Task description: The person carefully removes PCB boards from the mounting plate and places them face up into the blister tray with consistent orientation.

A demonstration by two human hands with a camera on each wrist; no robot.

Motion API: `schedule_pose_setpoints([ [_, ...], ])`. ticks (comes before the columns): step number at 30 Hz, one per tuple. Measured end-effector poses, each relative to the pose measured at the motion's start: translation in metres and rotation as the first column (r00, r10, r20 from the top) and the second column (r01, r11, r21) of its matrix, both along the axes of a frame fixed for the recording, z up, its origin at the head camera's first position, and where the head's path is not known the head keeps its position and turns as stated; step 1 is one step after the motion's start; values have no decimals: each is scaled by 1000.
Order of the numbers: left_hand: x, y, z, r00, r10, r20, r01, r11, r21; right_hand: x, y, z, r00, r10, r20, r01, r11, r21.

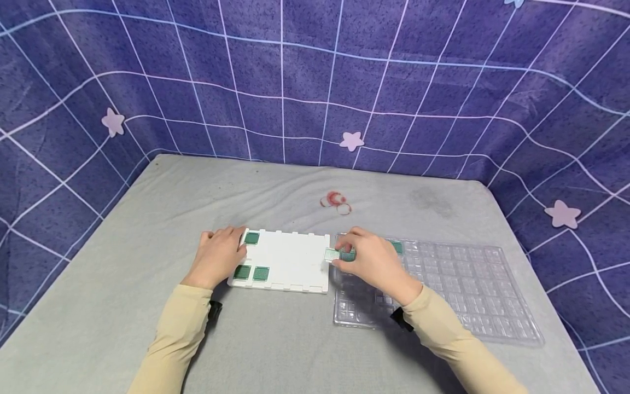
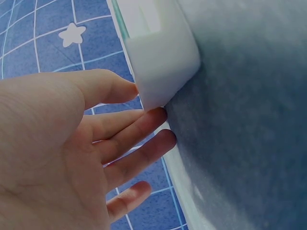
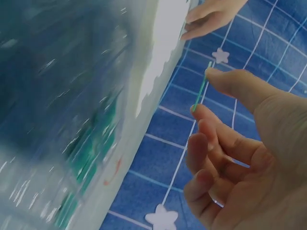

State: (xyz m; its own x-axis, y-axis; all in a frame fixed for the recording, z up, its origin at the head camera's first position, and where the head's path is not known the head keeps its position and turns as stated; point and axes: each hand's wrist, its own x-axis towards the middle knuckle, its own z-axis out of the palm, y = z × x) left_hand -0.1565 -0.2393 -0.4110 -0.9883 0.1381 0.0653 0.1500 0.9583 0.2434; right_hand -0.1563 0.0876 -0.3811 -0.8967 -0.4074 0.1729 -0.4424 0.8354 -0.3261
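Observation:
My left hand [image 1: 218, 257] grips the left side of a white tray [image 1: 292, 257] between thumb and fingers. Green perforated circuit boards lie in that tray: one at the upper left [image 1: 251, 238], and two along the lower left, a corner board [image 1: 241, 272] and its neighbour [image 1: 261, 273]. Beyond the tray's right edge, my right hand [image 1: 371, 262] pinches a small circuit board [image 1: 332, 255] by its edges between thumb and index finger. Seen edge-on in the right wrist view, this board [image 3: 201, 88] is a thin green line. Its other fingers are loosely curled.
A clear plastic tray with many compartments [image 1: 458, 273] lies under and beyond my right hand. Green boards sit in it near that hand, one at its top edge [image 1: 396, 247]. Red ring stains [image 1: 336, 201] mark the grey cloth behind. A purple curtain [image 1: 256, 71] stands around.

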Motion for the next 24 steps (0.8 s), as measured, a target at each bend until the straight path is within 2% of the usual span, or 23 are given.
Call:
schedule_pose_setpoints([
  [12,0,0,0,1000,-1,-5,1,1000,0,-3,43,-9,1000,-27,9,27,998,-59],
  [17,1,1,0,1000,-1,-2,1,1000,-1,-6,63,-15,999,-45,8,45,999,-30],
  [24,1,1,1,1000,-1,0,1,1000,11,-11,83,-24,999,-32,-8,32,999,3],
])
